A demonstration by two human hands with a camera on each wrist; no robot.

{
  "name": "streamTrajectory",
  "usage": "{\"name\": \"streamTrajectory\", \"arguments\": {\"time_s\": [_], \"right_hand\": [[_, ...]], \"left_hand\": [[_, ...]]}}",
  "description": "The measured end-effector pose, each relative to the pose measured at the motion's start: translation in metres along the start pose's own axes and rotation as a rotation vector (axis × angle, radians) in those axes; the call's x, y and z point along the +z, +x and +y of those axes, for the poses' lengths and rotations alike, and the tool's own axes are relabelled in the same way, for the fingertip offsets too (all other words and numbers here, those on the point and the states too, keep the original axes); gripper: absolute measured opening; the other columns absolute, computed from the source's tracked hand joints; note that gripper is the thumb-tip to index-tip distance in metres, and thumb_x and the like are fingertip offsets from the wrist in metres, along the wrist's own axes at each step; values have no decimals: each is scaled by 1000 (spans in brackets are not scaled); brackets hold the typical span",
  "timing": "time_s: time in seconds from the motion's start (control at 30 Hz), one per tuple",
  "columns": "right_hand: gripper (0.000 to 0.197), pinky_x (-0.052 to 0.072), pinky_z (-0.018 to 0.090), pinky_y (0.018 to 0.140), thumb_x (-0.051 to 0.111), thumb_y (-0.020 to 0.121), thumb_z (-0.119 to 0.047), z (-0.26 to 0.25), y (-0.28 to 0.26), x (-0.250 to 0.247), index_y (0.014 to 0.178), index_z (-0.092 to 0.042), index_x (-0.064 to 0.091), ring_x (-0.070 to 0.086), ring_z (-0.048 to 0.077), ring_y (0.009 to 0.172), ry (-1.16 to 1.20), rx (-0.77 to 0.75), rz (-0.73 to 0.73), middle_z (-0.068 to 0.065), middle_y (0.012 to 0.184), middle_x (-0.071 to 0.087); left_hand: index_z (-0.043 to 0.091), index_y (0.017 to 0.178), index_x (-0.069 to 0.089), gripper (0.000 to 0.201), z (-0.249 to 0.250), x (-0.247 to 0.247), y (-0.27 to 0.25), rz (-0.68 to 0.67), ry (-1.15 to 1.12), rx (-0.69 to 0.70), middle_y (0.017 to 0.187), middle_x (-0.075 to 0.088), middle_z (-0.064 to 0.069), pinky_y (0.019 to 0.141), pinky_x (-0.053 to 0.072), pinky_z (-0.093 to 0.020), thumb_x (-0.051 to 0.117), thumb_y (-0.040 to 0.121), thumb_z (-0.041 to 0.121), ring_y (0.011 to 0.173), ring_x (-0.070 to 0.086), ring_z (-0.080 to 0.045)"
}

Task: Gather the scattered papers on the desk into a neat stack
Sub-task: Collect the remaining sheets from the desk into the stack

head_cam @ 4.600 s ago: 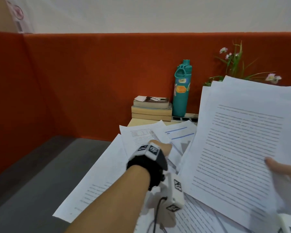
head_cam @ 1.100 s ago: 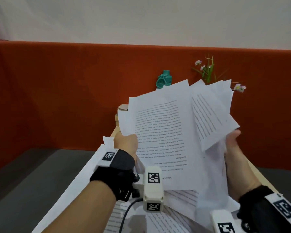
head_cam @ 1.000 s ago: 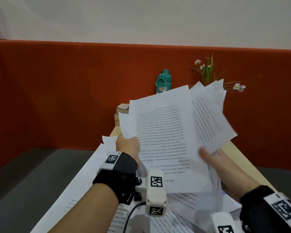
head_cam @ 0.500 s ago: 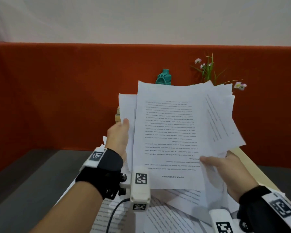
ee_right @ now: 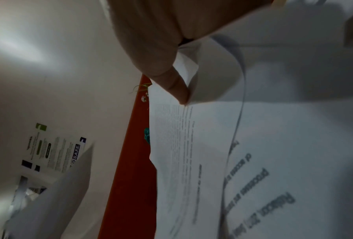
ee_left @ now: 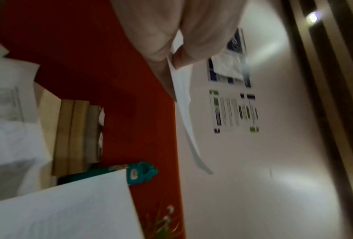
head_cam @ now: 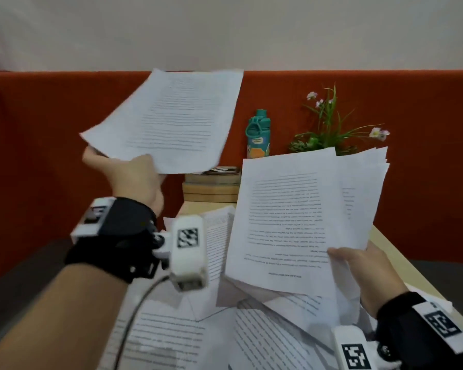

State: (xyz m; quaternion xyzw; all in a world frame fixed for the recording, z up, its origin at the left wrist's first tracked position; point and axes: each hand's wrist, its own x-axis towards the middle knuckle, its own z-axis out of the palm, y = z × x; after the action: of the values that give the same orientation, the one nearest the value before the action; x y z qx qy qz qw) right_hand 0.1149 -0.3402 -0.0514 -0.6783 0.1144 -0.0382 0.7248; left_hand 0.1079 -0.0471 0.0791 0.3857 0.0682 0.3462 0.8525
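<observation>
Left hand (head_cam: 130,174) pinching one white printed sheet (head_cam: 171,121) aloft, right hand (head_cam: 364,273) clamped on our fanned bundle of white printed pages (head_cam: 297,225) above the paper-strewn wooden desk (head_cam: 393,252), we judge ourselves mid-gathering, needing next to lay that sheet squarely onto the bundle.

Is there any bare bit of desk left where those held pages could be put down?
Little. A bare wood strip of the desk runs along its right edge, and a small patch lies before the books. Loose papers crowd the rest.
</observation>
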Motion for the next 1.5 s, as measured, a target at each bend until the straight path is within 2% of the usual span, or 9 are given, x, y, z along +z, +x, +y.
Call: {"name": "streamTrajectory", "arguments": {"time_s": [0.07, 0.2, 0.43, 0.6, 1.0, 1.07, 1.23, 1.33, 1.5], "right_hand": [[38, 53, 40, 79, 60, 92, 3, 0, -1, 4, 130, -6, 58, 67, 36, 102, -1, -1, -11, 13, 116, 71], [41, 50, 53, 97, 61, 92, 2, 2, -2, 8, 132, -7, 58, 68, 38, 104, 7, 5, -14, 14, 118, 72], [37, 51, 37, 70, 58, 94, 1, 0, -7, 3, 128, -12, 60, 68, 32, 99, 23, -17, -33, 9, 116, 72], [39, 50, 36, 68, 57, 95, 1, 4, -7, 2, 132, -11, 57, 67, 29, 93, 3, -15, -39, 6, 108, 72], [28, 58, 24, 54, 73, 86, -7, 13, -9, 10, 114, -6, 68, 78, 20, 74, -109, -82, -160, 6, 88, 81], [28, 59, 34, 61, 71, 86, 1, 13, -7, 5, 113, -1, 68, 76, 31, 76, -92, -55, -122, 14, 90, 80], [55, 56, 47, 93, 71, 75, -10, 9, 4, -18, 130, -11, 65, 73, 33, 104, 90, -79, -104, 8, 117, 76], [46, 59, 43, 83, 69, 76, -13, 10, 3, -14, 122, -11, 68, 75, 28, 98, 112, -25, -192, 7, 113, 78], [56, 54, 46, 87, 81, 61, -10, 13, 8, -13, 115, -3, 71, 77, 35, 89, 37, -3, -111, 14, 103, 79]], "left_hand": [[20, 142, 19, 82, -23, -5, -16, -50, 179, 123, 135, 47, -4, 93, 48, -60, 49, 67, 4, 114, 56, -23], [47, 148, 2, 105, -78, -18, -53, -271, 739, 69, 140, 34, 7, 102, 46, -49, 35, 76, -23, 120, 50, -23], [28, 152, 14, 74, -116, -21, -89, -684, 1368, -314, 158, 5, -14, 114, 27, -32, 42, 90, 1, 141, 28, -31], [29, 152, 2, 89, -128, -13, -92, -1011, 1982, -39, 155, -33, -13, 116, -3, -58, 60, 86, 43, 147, -17, -38], [34, 153, 5, 76, -154, -13, -97, -1571, 1581, -205, 163, -6, -1, 121, 8, -47, 46, 92, 53, 151, 1, -24], [33, 151, 20, 65, -149, -15, -89, -1492, 1467, -186, 163, 8, -1, 121, 15, -40, 50, 94, 42, 149, 15, -22], [20, 149, 21, 73, -122, -27, -36, -623, 1540, -155, 154, 32, -4, 112, 31, -42, 51, 89, 49, 139, 33, -29], [13, 144, 37, 85, -122, -33, -32, -665, 1192, -554, 143, 50, -5, 111, 35, -34, 59, 76, 59, 132, 47, -27], [13, 142, 42, 68, -117, -42, -25, -698, 1413, -448, 147, 46, -5, 111, 35, -34, 53, 88, 52, 133, 46, -26]]}}
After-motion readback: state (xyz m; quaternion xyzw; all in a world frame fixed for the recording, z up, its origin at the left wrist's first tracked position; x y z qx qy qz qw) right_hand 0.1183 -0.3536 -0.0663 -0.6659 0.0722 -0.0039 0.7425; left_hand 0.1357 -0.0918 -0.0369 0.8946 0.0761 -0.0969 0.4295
